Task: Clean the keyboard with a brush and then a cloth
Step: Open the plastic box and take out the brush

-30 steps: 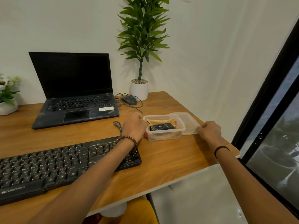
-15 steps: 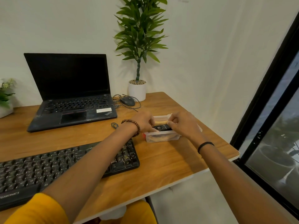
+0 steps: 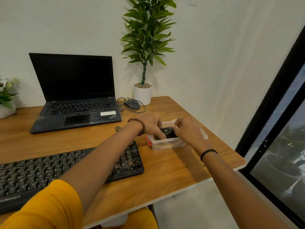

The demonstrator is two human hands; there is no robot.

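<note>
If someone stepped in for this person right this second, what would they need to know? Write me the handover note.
Left hand: fingers down in the clear box, at the black item; grip unclear.
Right hand: fingers curled at that item's other side; grip unclear.
Keyboard: on the desk, left of the box, no hand on it.
Done: lid off, lying beyond the box.
Left: get brush and cloth out (neither clearly visible), brush the keys, then wipe.

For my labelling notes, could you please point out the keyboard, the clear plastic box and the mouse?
keyboard (image 3: 33,172): head view, keys in its left half.
clear plastic box (image 3: 166,145): head view, front wall.
mouse (image 3: 132,104): head view, top of its shell.
</note>
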